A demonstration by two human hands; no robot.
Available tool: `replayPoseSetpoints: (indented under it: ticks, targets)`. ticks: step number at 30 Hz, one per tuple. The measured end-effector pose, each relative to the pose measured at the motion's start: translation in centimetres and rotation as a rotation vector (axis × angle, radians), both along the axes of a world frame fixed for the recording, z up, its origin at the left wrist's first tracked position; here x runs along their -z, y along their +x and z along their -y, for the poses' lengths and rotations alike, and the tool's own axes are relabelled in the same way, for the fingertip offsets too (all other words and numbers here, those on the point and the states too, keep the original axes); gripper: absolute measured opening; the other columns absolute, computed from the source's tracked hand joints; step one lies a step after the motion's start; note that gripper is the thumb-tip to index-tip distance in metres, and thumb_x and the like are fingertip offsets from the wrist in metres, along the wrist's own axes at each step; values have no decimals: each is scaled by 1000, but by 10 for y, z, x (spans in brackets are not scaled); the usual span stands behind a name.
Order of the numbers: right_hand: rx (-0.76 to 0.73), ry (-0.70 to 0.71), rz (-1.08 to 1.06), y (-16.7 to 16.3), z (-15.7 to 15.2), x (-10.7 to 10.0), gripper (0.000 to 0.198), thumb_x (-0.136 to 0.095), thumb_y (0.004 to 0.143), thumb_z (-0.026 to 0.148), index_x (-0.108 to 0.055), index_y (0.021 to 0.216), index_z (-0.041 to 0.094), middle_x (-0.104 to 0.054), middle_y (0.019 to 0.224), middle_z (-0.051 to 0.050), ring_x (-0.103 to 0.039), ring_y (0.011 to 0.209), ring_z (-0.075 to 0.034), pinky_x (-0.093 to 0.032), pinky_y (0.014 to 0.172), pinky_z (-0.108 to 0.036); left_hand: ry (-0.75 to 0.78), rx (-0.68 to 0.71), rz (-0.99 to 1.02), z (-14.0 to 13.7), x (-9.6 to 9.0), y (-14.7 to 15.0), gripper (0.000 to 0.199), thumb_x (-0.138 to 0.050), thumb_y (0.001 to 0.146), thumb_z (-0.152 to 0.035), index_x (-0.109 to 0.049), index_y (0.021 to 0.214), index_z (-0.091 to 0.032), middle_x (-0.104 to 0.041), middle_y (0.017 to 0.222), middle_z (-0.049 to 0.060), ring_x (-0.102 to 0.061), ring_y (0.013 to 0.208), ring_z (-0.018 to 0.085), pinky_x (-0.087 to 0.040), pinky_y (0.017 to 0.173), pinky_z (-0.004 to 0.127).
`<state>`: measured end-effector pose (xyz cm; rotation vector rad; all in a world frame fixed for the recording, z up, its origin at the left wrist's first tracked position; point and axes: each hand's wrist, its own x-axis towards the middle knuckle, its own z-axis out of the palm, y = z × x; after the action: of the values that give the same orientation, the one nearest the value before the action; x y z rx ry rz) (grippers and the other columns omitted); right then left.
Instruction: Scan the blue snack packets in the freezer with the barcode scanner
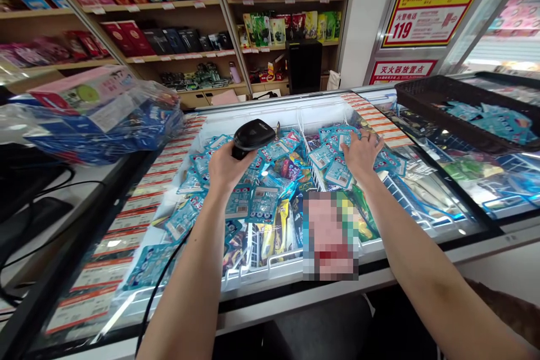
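My left hand (230,169) is wrapped round the grip of a black handheld barcode scanner (253,136), held above the left half of a chest freezer. Its cable runs down beside my left forearm. Many small blue packets (264,202), several with barcodes facing up, are spread below the scanner; they seem to lie on the freezer's glass top. My right hand (361,154), fingers spread, rests on another group of blue packets (337,171) on the right. I cannot make out a packet gripped in it.
A dark basket (464,124) with blue packets stands at the right. Plastic-wrapped boxes (105,112) sit at the left, near black cables. Price-label strips (126,236) edge the freezer, which holds wrapped goods. Stocked shelves (169,56) stand behind. A pixelated patch covers the front middle.
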<state>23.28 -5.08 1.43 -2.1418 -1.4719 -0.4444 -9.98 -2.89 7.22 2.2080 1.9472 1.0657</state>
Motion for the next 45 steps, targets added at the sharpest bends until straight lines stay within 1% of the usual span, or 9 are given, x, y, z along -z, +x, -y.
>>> replayPoseSetpoints:
  ticks: [6,13,19,22,27,33,38,41,45]
  targets:
    - [-327,37,7,-22,-4,-6,38,-43,93,30,-59,125,17,-54,135,-12,-40,128,-29,-19,110,-52,19,5,51,-4,3,-5,52,-57,73,-62,-69,91,-15,-67,77,7,-60,75,22,-38,61,27]
    - [-792,-189,-32,-80,-29,-11,45,-40,96,30,-49,138,15,-54,138,-11,-47,127,-25,-36,106,-41,3,55,101,-3,12,-12,47,-59,73,-59,-69,92,-17,-68,81,6,-60,78,22,-40,63,27]
    - [-981,-322,170,-111,-52,-13,47,-39,97,26,-42,143,16,-44,147,-9,-43,133,-23,-34,108,-38,14,58,130,0,15,-14,47,-59,72,-60,-70,86,-17,-67,78,7,-61,77,23,-39,60,28]
    - [-930,-350,211,-112,-48,-16,40,-38,98,28,-53,134,19,-57,136,-8,-53,123,-24,-38,102,-38,18,59,141,1,16,-14,46,-60,72,-60,-70,88,-17,-67,77,6,-61,77,24,-40,60,28]
    - [-684,-320,188,-105,-36,-23,36,-42,97,38,-67,111,15,-69,109,-13,-61,105,-28,-41,92,-39,10,37,121,2,15,-14,45,-60,71,-59,-70,87,-17,-66,73,5,-61,73,22,-40,61,27]
    - [-508,-282,20,-105,-45,-16,54,-43,93,54,-61,116,8,-65,109,-20,-60,105,-30,-44,88,-38,-29,48,99,7,12,-13,46,-59,72,-61,-69,86,-18,-67,76,7,-61,72,22,-39,61,28]
    - [-454,-213,-22,-107,-57,-6,54,-51,87,59,-68,102,10,-62,112,-22,-54,111,-32,-44,93,-42,-30,31,80,9,10,-13,47,-58,71,-62,-69,86,-18,-68,76,7,-60,70,22,-39,60,28]
    - [-458,-240,-58,-107,-64,-8,48,-63,80,55,-69,98,11,-63,110,-20,-53,113,-32,-43,95,-43,-32,24,78,9,9,-13,46,-58,72,-61,-68,83,-18,-67,75,7,-61,70,23,-38,60,28]
    - [-433,-345,-186,-104,-71,-15,56,-73,71,51,-64,110,12,-66,110,-17,-53,115,-33,-43,93,-41,-46,32,91,10,9,-13,46,-58,72,-60,-69,85,-18,-68,76,8,-61,71,23,-37,59,28]
